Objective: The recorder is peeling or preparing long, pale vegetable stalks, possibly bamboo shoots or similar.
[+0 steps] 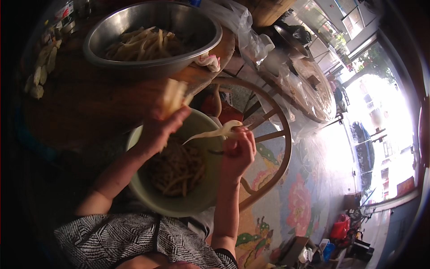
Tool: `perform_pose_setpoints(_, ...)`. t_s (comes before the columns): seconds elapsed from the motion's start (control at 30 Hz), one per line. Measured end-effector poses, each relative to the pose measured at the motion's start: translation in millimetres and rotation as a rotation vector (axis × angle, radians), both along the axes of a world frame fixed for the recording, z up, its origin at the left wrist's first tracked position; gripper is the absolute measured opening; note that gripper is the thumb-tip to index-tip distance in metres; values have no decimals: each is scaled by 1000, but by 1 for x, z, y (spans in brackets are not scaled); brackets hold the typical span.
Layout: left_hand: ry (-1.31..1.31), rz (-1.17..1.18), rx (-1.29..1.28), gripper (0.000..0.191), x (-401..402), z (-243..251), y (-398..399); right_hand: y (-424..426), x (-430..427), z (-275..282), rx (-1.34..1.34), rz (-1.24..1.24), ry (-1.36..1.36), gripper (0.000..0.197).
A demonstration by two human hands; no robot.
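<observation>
My left hand (164, 129) grips a blurred bundle of pale yellow strips (173, 94) above the left side of a green basin (134, 181). In my right hand (240, 148) a long pale strip, likely vegetable (210, 132), is pinched, its thin end pointing left over the basin. A short dark curved thing (215, 152) sticks out from under the right hand; what it is cannot be made out. Many thin strips and scraps (181, 168) lie at the bottom of the basin, which rests at my lap. Beyond my hands, a steel bowl (201, 50) holds wider pale strips (147, 43).
The steel bowl stands on a wooden table (84, 87), beside a crumpled cloth (209, 61). Several pale pieces (42, 74) lie at far left. To the right are a round wooden chair frame (285, 134), a plastic-covered round table (312, 90) and a flower-patterned floor (299, 205).
</observation>
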State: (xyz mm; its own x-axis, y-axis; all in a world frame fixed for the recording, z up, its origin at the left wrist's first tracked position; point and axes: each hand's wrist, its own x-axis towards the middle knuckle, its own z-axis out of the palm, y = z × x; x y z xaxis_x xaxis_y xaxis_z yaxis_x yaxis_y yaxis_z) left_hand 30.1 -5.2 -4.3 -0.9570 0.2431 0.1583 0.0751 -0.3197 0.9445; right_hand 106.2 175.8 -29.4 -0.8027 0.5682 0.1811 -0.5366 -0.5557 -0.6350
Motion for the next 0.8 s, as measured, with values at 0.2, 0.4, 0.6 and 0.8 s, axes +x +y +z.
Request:
perform_pose_setpoints(0.2,-89,-549,61,62,-1,4,18,-21,3,16,284,124,-121,9)
perform_pose_setpoints(0.4,-128,-357,141,32,-2,-11,23,-25,1,12,467,120,-247,14)
perform_pose_setpoints(0.6,-162,-151,124,15,-21,-1,7,-46,14,9,1124,39,327,24)
perform_pose_setpoints(0.8,-151,-189,36,33,-10,7,8,-30,15,17,6,487,42,14)
